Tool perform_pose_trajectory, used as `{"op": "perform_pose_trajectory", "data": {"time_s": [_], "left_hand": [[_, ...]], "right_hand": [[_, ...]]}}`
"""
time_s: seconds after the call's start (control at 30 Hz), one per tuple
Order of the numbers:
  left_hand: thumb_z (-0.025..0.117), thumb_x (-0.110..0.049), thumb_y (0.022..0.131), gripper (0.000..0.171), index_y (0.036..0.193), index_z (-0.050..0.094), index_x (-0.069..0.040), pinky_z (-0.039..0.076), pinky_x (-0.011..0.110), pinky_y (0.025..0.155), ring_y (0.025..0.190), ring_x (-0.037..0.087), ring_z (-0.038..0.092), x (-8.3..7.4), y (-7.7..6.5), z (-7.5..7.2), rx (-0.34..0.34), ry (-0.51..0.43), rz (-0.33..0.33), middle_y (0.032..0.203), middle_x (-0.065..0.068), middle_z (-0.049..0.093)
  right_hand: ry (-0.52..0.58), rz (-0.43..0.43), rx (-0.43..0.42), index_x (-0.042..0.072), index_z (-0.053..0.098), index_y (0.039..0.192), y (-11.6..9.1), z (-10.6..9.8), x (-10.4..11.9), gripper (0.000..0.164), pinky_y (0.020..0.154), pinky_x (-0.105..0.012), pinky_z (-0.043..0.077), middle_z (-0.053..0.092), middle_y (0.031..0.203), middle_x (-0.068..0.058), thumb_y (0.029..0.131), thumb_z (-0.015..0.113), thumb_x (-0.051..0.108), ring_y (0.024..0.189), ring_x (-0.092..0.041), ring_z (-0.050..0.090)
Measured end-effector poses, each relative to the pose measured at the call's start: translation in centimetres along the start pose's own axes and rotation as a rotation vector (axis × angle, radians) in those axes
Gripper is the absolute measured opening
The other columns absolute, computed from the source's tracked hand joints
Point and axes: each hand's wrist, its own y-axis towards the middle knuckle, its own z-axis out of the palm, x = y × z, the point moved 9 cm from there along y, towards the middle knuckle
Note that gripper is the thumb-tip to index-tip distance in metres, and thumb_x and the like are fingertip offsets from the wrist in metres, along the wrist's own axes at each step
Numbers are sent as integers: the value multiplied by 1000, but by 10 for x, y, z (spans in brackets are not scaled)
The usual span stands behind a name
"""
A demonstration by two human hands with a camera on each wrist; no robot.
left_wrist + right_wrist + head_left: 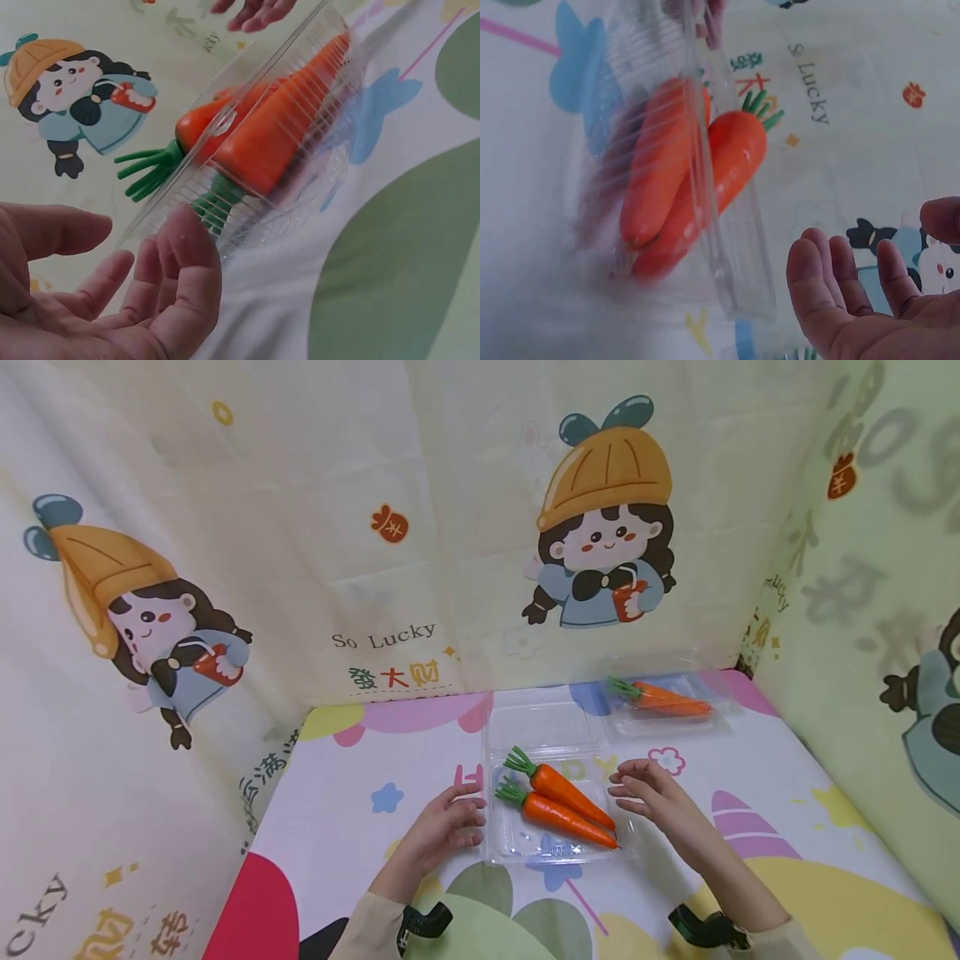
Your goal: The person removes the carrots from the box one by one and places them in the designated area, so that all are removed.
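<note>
Two orange carrots with green tops, an upper carrot (566, 791) and a lower carrot (562, 817), lie side by side in a clear plastic box (510, 852). The box's lid (545, 727) is folded back on the far side. Beside the box's left edge is my left hand (442, 827), fingers loosely bent and holding nothing. My right hand (652, 793) hovers by the right edge, also holding nothing. In the left wrist view a gap shows between the left fingers (187, 255) and thumb. Relaxed right fingers (810, 277) appear apart from the box in the right wrist view.
Another clear plastic box (637, 725) with a carrot (667, 700) in it stands at the back right of the table. A patterned cloth (337, 827) covers the tabletop. Printed curtains (465, 527) hang behind and at both sides.
</note>
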Motion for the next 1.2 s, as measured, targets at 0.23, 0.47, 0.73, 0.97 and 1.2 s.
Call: {"op": "perform_pose_trajectory", "data": {"time_s": [0.23, 0.47, 0.73, 0.97, 1.2], "left_hand": [[59, -13, 102, 56, 150, 36, 4, 61, 33, 83, 95, 18, 65, 4, -8, 8, 46, 0, 9, 124, 15, 61], [59, -4, 100, 56, 150, 36, 4, 61, 32, 82, 91, 17, 66, 7, -7, 8, 26, -27, -1, 115, 11, 61], [61, -3, 99, 59, 150, 34, 3, 61, 30, 78, 86, 16, 65, 5, -7, 9, 35, -21, -1, 113, 10, 60], [62, -2, 97, 60, 150, 33, 2, 62, 30, 78, 82, 16, 65, 4, -7, 9, 30, -23, -2, 111, 10, 60], [61, 0, 97, 57, 148, 35, 2, 62, 30, 76, 82, 16, 65, 6, -4, 8, 33, -27, 1, 109, 10, 61]], "right_hand": [[-15, 74, 104, -4, 36, 147, 18, 28, -6, 53, 117, -45, 43, 44, 150, -30, 109, 50, 30, 139, -41, 48], [-79, 148, 190, 2, 37, 152, 31, 52, -16, 56, 120, -64, 30, 43, 154, -26, 107, 51, 33, 143, -45, 40], [-138, 173, 211, 7, 37, 153, 45, 63, -23, 56, 115, -61, 38, 47, 152, -24, 106, 52, 34, 136, -39, 49], [-284, 174, 211, 9, 48, 146, 56, 71, -30, 48, 109, -60, 46, 55, 142, -21, 103, 60, 26, 125, -36, 57], [-368, 180, 186, 10, 53, 141, 61, 75, -31, 46, 101, -53, 54, 61, 133, -17, 97, 68, 17, 114, -30, 61]]}}
